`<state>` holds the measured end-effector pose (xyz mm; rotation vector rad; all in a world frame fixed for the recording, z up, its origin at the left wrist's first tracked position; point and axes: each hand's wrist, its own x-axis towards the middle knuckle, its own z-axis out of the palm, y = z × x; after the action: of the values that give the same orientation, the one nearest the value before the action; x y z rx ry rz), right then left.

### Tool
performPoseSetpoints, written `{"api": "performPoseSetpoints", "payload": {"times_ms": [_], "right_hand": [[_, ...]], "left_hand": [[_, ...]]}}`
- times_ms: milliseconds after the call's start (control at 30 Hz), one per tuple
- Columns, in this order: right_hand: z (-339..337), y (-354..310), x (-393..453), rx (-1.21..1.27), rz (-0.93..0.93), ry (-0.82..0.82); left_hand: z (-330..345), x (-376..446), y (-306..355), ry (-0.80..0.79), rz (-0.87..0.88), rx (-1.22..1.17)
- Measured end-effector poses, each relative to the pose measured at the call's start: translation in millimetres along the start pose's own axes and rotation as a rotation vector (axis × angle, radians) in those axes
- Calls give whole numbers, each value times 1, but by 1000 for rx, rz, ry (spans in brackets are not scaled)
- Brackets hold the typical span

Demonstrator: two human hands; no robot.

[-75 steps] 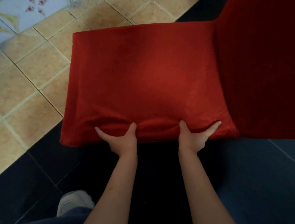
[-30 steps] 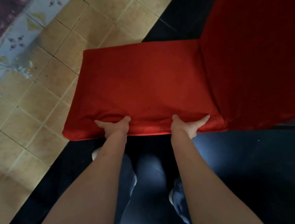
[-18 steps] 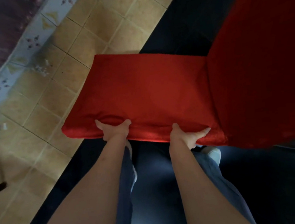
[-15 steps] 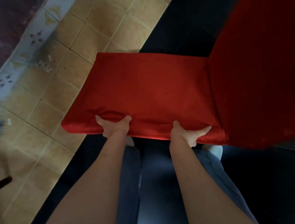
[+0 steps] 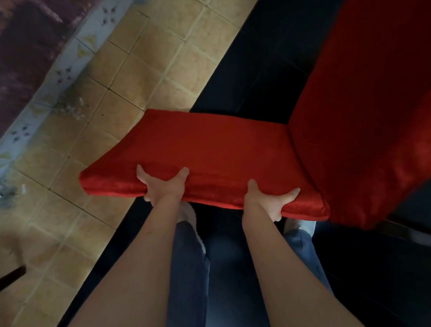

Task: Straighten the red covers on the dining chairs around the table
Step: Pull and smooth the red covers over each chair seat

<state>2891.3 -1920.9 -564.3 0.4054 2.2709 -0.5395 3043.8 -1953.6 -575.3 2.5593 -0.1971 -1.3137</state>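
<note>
Both hands grip red cover (image 5: 207, 148) edge, left hand (image 5: 162, 187), right hand (image 5: 268, 200), fingertips hidden underneath

A single head-worn view looks steeply down from above and behind the left hand (image 5: 164, 186) and right hand (image 5: 268, 200), close over them, tilted so the tiled floor (image 5: 130, 84) beyond the hands runs diagonally.

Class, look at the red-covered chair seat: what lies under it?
Under the chair seat show dark floor, a pale shoe and jeans. The left hand and right hand grip its near edge; chair legs are hidden.
</note>
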Motion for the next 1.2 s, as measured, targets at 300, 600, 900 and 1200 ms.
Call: {"api": "performPoseSetpoints", "payload": {"times_ms": [300, 600, 900, 1200], "right_hand": [[-11, -2, -5, -6, -81, -107], [-6, -16, -6, -15, -65, -89], [3, -62, -8, -56, -113, -84], [17, -133, -15, -107, -108, -93]], "left_hand": [[-1, 0, 7, -39, 22, 18], [-2, -6, 23, -80, 5, 37], [9, -10, 75, -87, -24, 73], [32, -15, 145, -20, -34, 118]]}}
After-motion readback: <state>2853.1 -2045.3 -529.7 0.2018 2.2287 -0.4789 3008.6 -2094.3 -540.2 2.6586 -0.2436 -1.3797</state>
